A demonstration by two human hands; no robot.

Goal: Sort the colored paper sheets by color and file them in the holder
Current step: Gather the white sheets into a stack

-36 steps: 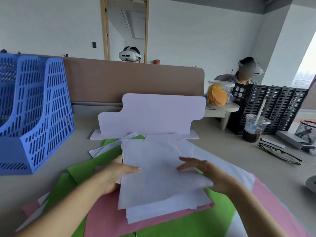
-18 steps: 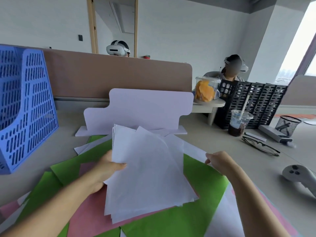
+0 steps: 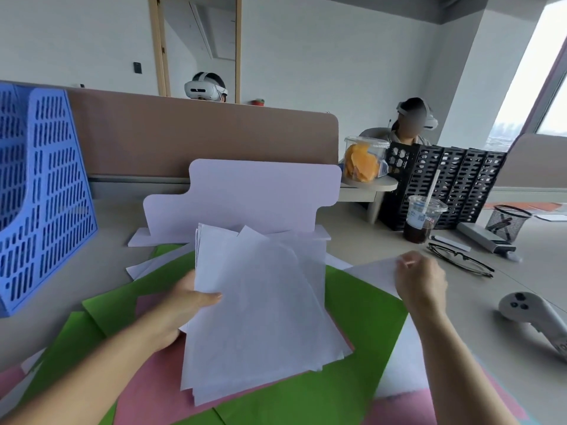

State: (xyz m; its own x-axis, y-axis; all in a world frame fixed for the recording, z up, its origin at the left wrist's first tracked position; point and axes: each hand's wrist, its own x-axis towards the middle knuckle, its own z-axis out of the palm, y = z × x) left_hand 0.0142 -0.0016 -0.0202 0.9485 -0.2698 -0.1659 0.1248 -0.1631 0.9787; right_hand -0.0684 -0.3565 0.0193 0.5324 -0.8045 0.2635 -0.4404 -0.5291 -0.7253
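Left hand (image 3: 181, 308): thumb on top, fingers beneath, clamped on the left edge of a white stack (image 3: 264, 317). The stack is raised off the desk (image 3: 368, 243), tilted and loosely fanned, just in front of the white card stand (image 3: 245, 200).

Right hand (image 3: 420, 280): fingers curled together, pinching the far corner of a single white sheet (image 3: 374, 274), front-right of the stand.

Green sheets (image 3: 365, 320) and pink sheets (image 3: 159, 388) lie flat and overlapping in front of the stand, below the raised stack.

Blue holder (image 3: 46, 194) stands upright, well left of the stand.

Right of the stand: iced drink cup (image 3: 423, 219), glasses (image 3: 460, 259), black file racks (image 3: 445, 179). White controller (image 3: 534, 314) lies farther front-right, apart from the papers.
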